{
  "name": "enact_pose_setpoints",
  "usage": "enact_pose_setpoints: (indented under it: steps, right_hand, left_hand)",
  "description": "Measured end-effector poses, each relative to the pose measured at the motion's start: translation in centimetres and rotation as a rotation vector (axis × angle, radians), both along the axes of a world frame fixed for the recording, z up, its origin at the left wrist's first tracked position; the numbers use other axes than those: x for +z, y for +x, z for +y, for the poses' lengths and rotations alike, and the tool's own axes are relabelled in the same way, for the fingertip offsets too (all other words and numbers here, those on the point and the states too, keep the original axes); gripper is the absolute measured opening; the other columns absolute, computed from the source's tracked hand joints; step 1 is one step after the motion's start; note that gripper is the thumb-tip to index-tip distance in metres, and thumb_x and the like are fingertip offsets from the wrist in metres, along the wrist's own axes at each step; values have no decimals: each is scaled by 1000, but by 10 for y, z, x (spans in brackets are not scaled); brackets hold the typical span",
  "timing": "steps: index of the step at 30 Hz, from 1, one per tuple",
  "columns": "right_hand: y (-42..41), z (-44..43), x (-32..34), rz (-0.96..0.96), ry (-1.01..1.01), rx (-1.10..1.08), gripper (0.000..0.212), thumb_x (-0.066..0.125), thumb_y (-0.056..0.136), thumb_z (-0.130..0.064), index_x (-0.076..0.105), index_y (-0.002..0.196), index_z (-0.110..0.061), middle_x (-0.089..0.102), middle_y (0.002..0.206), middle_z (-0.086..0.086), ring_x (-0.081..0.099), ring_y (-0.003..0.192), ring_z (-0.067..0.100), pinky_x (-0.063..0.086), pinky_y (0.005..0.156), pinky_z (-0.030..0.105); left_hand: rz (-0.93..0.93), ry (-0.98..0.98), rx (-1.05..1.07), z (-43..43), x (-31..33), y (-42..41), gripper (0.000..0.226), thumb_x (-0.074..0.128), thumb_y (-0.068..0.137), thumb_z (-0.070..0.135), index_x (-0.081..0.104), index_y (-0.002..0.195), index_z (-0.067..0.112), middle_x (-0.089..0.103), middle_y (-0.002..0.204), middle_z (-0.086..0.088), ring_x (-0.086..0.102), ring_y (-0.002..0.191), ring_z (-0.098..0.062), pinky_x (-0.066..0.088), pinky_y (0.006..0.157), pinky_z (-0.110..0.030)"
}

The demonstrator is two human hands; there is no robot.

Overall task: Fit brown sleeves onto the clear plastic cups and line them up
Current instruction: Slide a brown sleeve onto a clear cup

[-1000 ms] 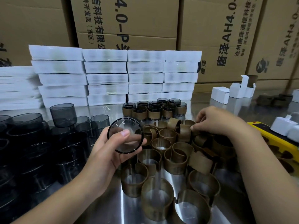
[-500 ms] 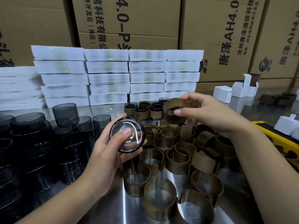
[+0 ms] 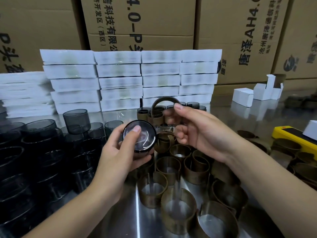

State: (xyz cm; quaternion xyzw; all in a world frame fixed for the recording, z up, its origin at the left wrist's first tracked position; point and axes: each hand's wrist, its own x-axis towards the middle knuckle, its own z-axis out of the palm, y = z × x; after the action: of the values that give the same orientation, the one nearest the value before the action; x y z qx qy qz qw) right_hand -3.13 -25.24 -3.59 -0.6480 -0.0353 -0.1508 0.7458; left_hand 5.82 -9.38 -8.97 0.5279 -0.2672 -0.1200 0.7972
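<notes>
Head view: left fingers [image 3: 135, 130] grip empty cup [image 3: 143, 140]; right fingers [image 3: 187, 112] pinch brown sleeve [image 3: 163, 99].

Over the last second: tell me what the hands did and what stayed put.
The right hand took a brown sleeve out of the loose sleeves, lifted it and brought it left toward the clear cup; it now pinches it above the sleeved cups. The left hand kept its grip on the cup, in about the same place. The loose sleeves, sleeved cups and bare cups did not move.
</notes>
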Motion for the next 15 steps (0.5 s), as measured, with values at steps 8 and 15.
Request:
enact_pose_setpoints:
  steps: [8,15]
  right_hand:
    - [-1,15,-8,29,-238,56,27,62,72,-52,71,67,-27,62,65,-10,53,59,8,45,52,19]
    - [2,16,-11,-12,-197,-20,28,65,71,-39,68,87,-16,69,80,2,63,68,12,52,60,20]
  left_hand:
    - [-12,101,-95,2,3,-4,73,50,60,82,72,105,29,74,106,-7,71,97,-24,58,72,-26]
    - [-66,119,-164,5,0,-6,112,77,41,78,51,133,19,68,121,-4,67,109,-20,56,84,-27]
